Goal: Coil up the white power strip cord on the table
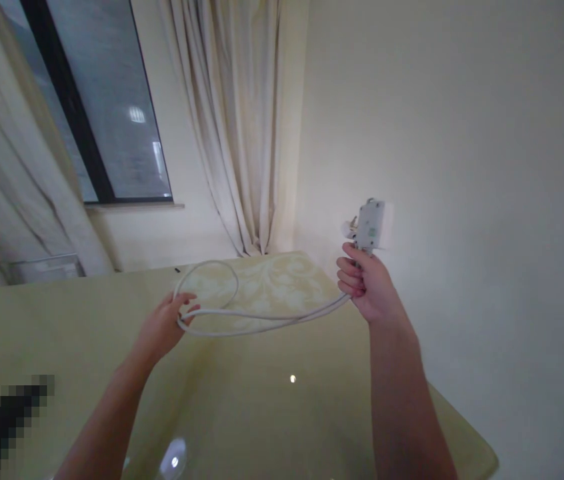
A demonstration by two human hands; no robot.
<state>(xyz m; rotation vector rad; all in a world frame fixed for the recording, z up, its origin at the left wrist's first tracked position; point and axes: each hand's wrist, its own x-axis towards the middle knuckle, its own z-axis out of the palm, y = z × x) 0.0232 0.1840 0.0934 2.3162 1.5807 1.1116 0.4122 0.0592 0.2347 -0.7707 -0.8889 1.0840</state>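
My right hand (365, 280) is closed around the doubled white cable, just below a grey power strip (370, 227) held upright near the wall, its screwed side with a green label facing me. Beside the strip's left edge is a white plug (349, 229). The white cable (262, 323) stretches in a long bend from my right hand across to my left hand (169, 323), which is curled round the bend with fingers slightly apart. Another loop of the cable rises beyond my left hand, over the table. What my right palm hides of the cable cannot be seen.
Below both hands lies a glossy pale table (272, 407) with a leaf pattern at its far end. A wall (487, 200) runs close on the right. Beige curtains (242, 120) and a dark-framed window (107, 100) stand behind. A small dark object (177, 270) lies near the table's far edge.
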